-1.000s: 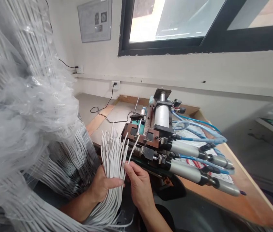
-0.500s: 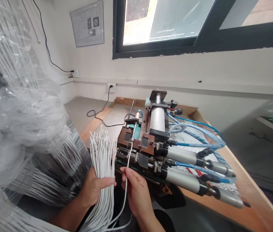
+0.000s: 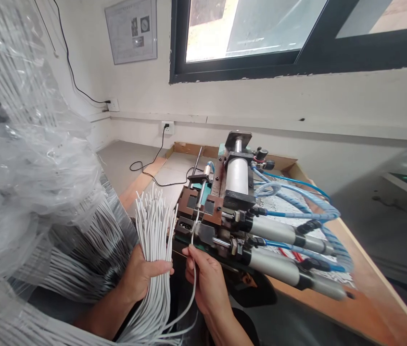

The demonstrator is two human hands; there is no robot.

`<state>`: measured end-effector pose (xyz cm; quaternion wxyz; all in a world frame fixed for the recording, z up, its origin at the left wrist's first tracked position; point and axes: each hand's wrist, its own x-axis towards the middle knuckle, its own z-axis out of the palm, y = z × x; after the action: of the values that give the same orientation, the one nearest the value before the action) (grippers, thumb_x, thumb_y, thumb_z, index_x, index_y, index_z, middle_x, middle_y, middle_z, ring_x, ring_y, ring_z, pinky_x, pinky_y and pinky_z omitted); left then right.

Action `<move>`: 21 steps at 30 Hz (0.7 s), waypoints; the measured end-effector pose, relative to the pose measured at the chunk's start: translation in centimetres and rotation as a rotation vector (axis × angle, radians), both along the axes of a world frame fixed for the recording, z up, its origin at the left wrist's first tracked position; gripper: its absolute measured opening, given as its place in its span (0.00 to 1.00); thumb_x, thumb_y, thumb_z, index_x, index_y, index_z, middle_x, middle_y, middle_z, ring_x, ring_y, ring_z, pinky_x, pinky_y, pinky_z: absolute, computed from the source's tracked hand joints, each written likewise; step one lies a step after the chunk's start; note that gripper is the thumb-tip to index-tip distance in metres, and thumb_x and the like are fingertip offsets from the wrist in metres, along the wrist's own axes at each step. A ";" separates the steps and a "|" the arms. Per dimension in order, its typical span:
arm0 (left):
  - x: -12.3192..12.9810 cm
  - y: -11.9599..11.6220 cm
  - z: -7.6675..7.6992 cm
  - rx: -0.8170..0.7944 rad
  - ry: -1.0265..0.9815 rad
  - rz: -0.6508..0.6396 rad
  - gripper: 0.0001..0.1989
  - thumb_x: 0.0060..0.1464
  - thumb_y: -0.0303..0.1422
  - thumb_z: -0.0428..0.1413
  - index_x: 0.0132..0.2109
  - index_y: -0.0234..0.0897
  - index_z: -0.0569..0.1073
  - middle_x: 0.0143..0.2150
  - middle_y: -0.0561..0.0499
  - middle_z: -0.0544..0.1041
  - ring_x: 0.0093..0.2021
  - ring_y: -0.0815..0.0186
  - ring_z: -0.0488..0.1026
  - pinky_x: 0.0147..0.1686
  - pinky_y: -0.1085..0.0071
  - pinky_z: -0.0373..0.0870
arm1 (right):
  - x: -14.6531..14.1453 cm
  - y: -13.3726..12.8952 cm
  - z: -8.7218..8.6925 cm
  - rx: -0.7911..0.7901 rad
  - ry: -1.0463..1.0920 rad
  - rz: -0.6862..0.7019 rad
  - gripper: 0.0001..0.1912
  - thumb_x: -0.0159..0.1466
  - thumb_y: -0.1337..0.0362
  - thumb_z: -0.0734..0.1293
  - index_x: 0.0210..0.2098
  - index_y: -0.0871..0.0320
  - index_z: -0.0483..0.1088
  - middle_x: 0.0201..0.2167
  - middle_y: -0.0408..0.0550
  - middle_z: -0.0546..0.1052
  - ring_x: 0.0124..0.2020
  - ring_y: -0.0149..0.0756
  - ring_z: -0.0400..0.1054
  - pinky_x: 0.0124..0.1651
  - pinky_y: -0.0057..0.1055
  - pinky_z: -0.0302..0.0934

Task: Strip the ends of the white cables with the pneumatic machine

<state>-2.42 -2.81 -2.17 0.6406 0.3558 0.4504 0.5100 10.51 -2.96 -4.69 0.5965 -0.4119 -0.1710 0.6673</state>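
My left hand [image 3: 145, 275] is wrapped round a thick bundle of white cables [image 3: 155, 235], whose cut ends fan out upward. Between the thumb and fingers of my right hand [image 3: 203, 274] is a single white cable [image 3: 193, 283]. Its upper end runs into the jaws of a pneumatic wire-stripping machine [image 3: 203, 211], between the dark blocks. The blocks sit close against the cable on both sides. Below my hands the single cable curves back toward the lower end of the bundle.
Silver air cylinders [image 3: 275, 266] stick out to the right, with blue air hoses [image 3: 308, 206] above them. A wooden-edged bench [image 3: 376, 288] carries the machine. More grey cables [image 3: 77, 274] and clear plastic wrapping [image 3: 37, 178] fill the left side. A black cord [image 3: 163, 158] runs to a wall socket.
The machine's right-hand clamp blocks have slid left and closed on the single cable. My right hand has barely moved, still pinching it. The whole view has shifted slightly.
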 end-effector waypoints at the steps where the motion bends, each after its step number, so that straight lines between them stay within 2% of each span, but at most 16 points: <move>1: 0.0 0.0 0.0 0.014 0.007 -0.002 0.13 0.29 0.23 0.62 0.29 0.32 0.73 0.20 0.54 0.73 0.20 0.69 0.68 0.21 0.73 0.67 | 0.0 0.0 0.0 0.003 0.008 0.015 0.17 0.46 0.54 0.71 0.22 0.64 0.72 0.11 0.35 0.57 0.13 0.19 0.43 0.16 0.21 0.36; 5: -0.2 -0.2 -0.3 0.085 0.075 -0.036 0.13 0.30 0.23 0.61 0.30 0.33 0.74 0.21 0.55 0.73 0.21 0.69 0.68 0.22 0.73 0.67 | -0.3 -0.2 0.4 0.027 0.018 0.130 0.17 0.49 0.53 0.70 0.28 0.63 0.73 0.11 0.31 0.49 0.15 0.20 0.40 0.17 0.21 0.38; 8: 0.0 -0.1 -0.3 0.160 0.150 -0.115 0.07 0.33 0.22 0.59 0.27 0.32 0.73 0.20 0.53 0.73 0.22 0.67 0.68 0.23 0.72 0.66 | -0.6 -0.7 0.6 0.114 -0.087 0.177 0.16 0.49 0.54 0.71 0.26 0.63 0.72 0.12 0.34 0.55 0.15 0.21 0.44 0.18 0.22 0.40; 11: 0.3 0.0 -0.2 0.200 0.178 -0.134 0.08 0.34 0.21 0.59 0.28 0.32 0.74 0.23 0.53 0.75 0.25 0.66 0.69 0.27 0.72 0.66 | -0.8 -1.2 0.3 0.181 -0.186 0.066 0.14 0.49 0.56 0.71 0.23 0.63 0.72 0.15 0.39 0.62 0.17 0.22 0.49 0.19 0.22 0.42; 15: 0.3 0.1 -0.3 0.171 0.157 -0.100 0.08 0.34 0.22 0.60 0.28 0.32 0.74 0.24 0.53 0.75 0.27 0.67 0.70 0.29 0.72 0.67 | -0.7 -1.4 -0.2 0.110 -0.167 -0.098 0.14 0.48 0.56 0.72 0.27 0.62 0.74 0.18 0.43 0.68 0.18 0.23 0.53 0.18 0.22 0.45; 17: 0.3 0.2 -0.3 0.115 0.145 -0.080 0.07 0.34 0.24 0.61 0.26 0.31 0.73 0.22 0.53 0.74 0.24 0.68 0.70 0.27 0.72 0.67 | -0.7 -1.2 -0.3 0.074 -0.130 -0.147 0.15 0.46 0.56 0.73 0.27 0.62 0.74 0.20 0.44 0.70 0.18 0.24 0.56 0.18 0.22 0.46; 21: 0.5 0.4 0.1 0.027 0.093 -0.027 0.08 0.32 0.26 0.62 0.26 0.31 0.74 0.21 0.52 0.74 0.23 0.66 0.71 0.25 0.71 0.68 | -0.7 -0.8 -0.1 0.031 -0.061 -0.186 0.14 0.44 0.57 0.74 0.24 0.62 0.73 0.18 0.43 0.69 0.16 0.22 0.54 0.16 0.20 0.45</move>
<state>-1.97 -2.44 -2.11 0.6210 0.3937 0.4680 0.4902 9.78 -3.77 -4.75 0.6565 -0.4370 -0.1604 0.5935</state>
